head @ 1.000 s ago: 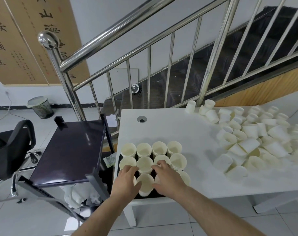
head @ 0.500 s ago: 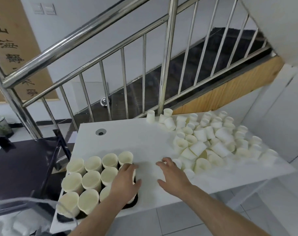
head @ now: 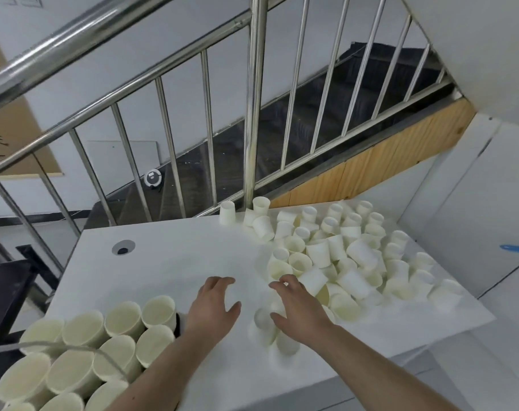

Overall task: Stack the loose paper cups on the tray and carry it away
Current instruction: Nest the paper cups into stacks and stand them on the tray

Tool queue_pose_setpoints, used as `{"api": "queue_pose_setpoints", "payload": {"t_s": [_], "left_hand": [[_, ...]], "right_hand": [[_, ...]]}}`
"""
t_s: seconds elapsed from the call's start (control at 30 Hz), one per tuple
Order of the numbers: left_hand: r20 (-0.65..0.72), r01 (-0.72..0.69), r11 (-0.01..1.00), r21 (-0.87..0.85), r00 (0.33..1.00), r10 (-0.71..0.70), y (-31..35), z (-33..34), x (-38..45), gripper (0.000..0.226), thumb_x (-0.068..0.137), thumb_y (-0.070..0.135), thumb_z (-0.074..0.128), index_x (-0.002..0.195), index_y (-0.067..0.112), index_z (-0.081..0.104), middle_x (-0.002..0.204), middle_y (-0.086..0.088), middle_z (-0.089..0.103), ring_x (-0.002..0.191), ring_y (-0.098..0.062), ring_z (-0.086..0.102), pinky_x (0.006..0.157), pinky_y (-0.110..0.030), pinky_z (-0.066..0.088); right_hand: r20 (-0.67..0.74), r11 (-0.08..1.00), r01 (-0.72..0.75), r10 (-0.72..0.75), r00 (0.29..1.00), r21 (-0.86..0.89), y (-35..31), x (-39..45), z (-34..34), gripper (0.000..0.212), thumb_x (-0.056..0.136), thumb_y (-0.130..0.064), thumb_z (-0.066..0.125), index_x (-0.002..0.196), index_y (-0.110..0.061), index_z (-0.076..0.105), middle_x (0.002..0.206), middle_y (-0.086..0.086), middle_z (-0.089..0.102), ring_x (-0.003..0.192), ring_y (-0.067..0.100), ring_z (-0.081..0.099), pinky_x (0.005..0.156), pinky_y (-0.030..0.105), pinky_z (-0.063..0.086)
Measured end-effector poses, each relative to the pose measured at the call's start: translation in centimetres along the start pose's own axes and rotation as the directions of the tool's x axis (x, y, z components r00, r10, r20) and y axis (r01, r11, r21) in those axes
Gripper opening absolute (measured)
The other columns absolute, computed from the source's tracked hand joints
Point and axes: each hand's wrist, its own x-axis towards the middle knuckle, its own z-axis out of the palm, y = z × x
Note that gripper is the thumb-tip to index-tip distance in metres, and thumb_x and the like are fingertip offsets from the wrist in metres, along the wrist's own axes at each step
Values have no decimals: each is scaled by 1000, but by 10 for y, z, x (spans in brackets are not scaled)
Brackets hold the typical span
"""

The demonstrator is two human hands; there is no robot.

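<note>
Both my hands are out over the white table (head: 169, 262), palms down. My left hand (head: 213, 310) hangs above bare tabletop with fingers spread and relaxed; it holds nothing. My right hand (head: 299, 312) is a little to its right, fingers loosely curved and apart, at the near edge of the loose cup pile (head: 350, 256). Whether its fingertips touch a cup I cannot tell; nothing is clasped in it.

Just under and between my two hands lie a few cups (head: 267, 327), blurred, apparently on their sides. Beyond and to the right of my right hand the pile spreads across the far right part of the table: many white paper cups, some upright, some tipped over, some mouth down, lying against one another. Two cups at the far edge stand apart from the mass, one mouth down (head: 227, 213), one upright (head: 260, 206).

To the left of my left hand, at the near left corner, the upright cups on the tray (head: 83, 351) stand packed in rows, rims touching. Only a dark sliver of the tray (head: 177, 323) shows, just beside my left wrist.

Ahead of my left hand a round cable hole (head: 123, 248) sits in the tabletop. Behind the table runs a steel stair railing (head: 254, 114).
</note>
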Motion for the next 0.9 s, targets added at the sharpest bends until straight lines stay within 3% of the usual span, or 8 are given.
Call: {"api": "queue_pose_setpoints", "payload": {"t_s": [0.43, 0.7, 0.9], "left_hand": [[-35, 146, 988, -57, 988, -148, -23, 15, 145, 53, 87, 32, 61, 136, 25, 42, 136, 5, 42, 124, -15, 45, 94, -32, 46], [7, 206, 979, 1, 979, -206, -45, 30, 186, 58, 88, 36, 58, 140, 27, 34, 140, 9, 36, 126, -11, 42, 93, -26, 46], [15, 239, 970, -47, 971, -239, -58, 45, 208, 59, 88, 36, 58, 141, 30, 32, 140, 12, 33, 126, -7, 40, 93, -21, 43]], "right_hand": [[99, 999, 38, -40, 994, 17, 31, 168, -3, 61, 93, -39, 56, 147, -24, 31, 145, -5, 29, 129, 14, 39, 95, 31, 46], [131, 993, 114, -117, 985, 28, 30, 262, 6, 56, 95, -37, 53, 145, -22, 32, 144, -4, 30, 129, 17, 36, 94, 32, 45], [133, 994, 102, -98, 986, -24, 19, 345, 13, 53, 95, -34, 53, 142, -20, 34, 144, 2, 32, 127, 23, 35, 95, 39, 46]]}}
